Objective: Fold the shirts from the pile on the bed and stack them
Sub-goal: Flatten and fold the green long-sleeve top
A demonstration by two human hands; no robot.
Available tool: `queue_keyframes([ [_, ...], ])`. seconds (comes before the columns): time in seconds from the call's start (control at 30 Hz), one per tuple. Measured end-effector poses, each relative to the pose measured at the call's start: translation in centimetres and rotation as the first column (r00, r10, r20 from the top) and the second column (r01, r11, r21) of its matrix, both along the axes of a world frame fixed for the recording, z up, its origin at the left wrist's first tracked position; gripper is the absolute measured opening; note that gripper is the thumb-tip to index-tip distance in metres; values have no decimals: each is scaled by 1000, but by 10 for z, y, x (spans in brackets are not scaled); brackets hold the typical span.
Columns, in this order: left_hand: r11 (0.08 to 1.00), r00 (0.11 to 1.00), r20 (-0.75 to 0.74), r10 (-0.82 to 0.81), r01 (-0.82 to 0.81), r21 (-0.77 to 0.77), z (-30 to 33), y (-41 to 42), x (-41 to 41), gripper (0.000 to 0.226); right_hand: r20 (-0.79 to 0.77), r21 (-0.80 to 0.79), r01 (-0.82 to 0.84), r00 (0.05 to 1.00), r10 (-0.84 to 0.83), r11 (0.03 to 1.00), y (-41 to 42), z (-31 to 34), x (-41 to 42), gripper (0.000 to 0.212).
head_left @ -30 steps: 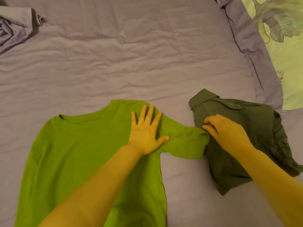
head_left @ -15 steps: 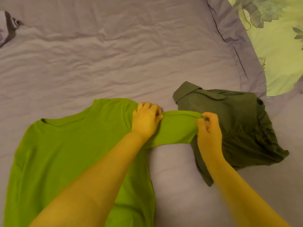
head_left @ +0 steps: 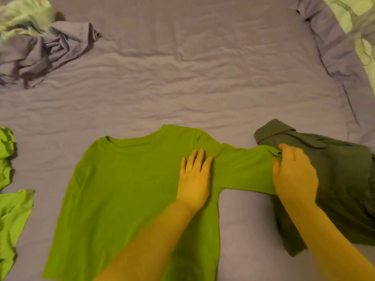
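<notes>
A spread shirt (head_left: 125, 189) lies left of a folded shirt (head_left: 345, 179).

Single head view, facing forward and down, close over bed (head_left: 182, 78)

A green shirt (head_left: 125, 189) lies flat on the bed (head_left: 182, 78), neckline away from the person. The left hand (head_left: 193, 179) presses flat on it near the armpit, fingers (head_left: 199, 159) straight. The right hand (head_left: 294, 175) pinches the cuff of the sleeve (head_left: 245, 169) — stretched sideways, its end over a folded dark shirt (head_left: 345, 179). A crumpled pile (head_left: 40, 43) sits far left — more green cloth (head_left: 12, 209) at the left edge.
</notes>
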State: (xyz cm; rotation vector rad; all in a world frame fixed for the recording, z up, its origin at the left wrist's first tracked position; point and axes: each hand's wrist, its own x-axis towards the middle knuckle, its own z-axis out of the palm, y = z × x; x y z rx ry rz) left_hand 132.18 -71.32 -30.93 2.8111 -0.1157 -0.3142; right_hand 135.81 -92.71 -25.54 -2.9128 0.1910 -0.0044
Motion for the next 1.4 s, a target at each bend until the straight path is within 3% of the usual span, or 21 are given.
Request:
queue_keyframes([
  [0.07, 999, 999, -27, 16, -15, 34, -1, 25, -14, 54, 127, -96, -163, 976, 175, 982, 28, 4, -9, 36],
  [0.13, 997, 996, -79, 31, -25, 76, 0, 48, -25, 55, 133, -99, -367, 916, 378, 925, 71, 0, -21, 44],
  [0.23, 992, 989, -141, 43, -26, 123, 4, 83, -40, 52, -161, 36, -636, 758, 632, 771, 136, -17, -41, 62],
  [0.3, 989, 986, -157, 62, -40, 140, 8, 108, -51, 51, -358, 1, -669, 693, 625, 743, 151, -35, -49, 59],
  [0.4, 987, 982, -129, 134, -122, 101, 18, 154, -64, 43, -384, -112, -538, 799, 463, 835, 156, -44, -51, 55],
  [0.47, 968, 968, -9, 249, -249, 18, 31, 186, -73, 36, -359, -122, -489, 833, 421, 864, 175, -37, -53, 53],
  [0.57, 842, 824, 172, 539, -536, -70, 44, 234, -85, 40, -296, -80, -639, 748, 594, 765, 219, -28, -67, 54],
  [0.67, 618, 619, -21, 785, -785, -45, 44, 279, -96, 37, -285, -10, -750, 636, 717, 662, 268, -21, -79, 61],
  [0.73, 531, 531, -194, 825, -845, -61, 39, 301, -104, 39, -319, 47, -768, 594, 739, 638, 298, -21, -83, 57],
  [0.8, 509, 505, -337, 795, -857, -83, 34, 314, -110, 38, -335, 72, -787, 560, 758, 613, 322, -25, -81, 55],
  [0.9, 479, 525, -404, 749, -851, -215, 32, 326, -111, 10, -311, 100, -802, 537, 784, 589, 357, -29, -68, 52],
  [1.0, 383, 547, -403, 734, -823, -420, 40, 343, -101, 24, -233, 136, -820, 518, 823, 555, 395, -24, -48, 46],
  [1.1, 516, 673, -337, 659, -730, -449, 53, 364, -88, 12, -182, 111, -851, 490, 852, 513, 431, -20, -24, 44],
  [1.17, 571, 724, -436, 535, -690, -445, 62, 377, -83, 18, -240, 64, -889, 427, 872, 453, 451, -21, -14, 48],
  [1.23, 599, 689, -613, 387, -693, -401, 71, 387, -83, 37, -334, 26, -924, 352, 874, 382, 464, -22, -9, 50],
  [1.3, 748, 636, -733, 243, -603, -276, 78, 398, -86, 41, -382, -54, -946, 314, 869, 319, 470, -24, -9, 46],
  [1.4, 911, 596, -786, 163, -397, -113, 83, 414, -93, 35, -338, -154, -933, 360, 870, 326, 465, -23, -6, 33],
])
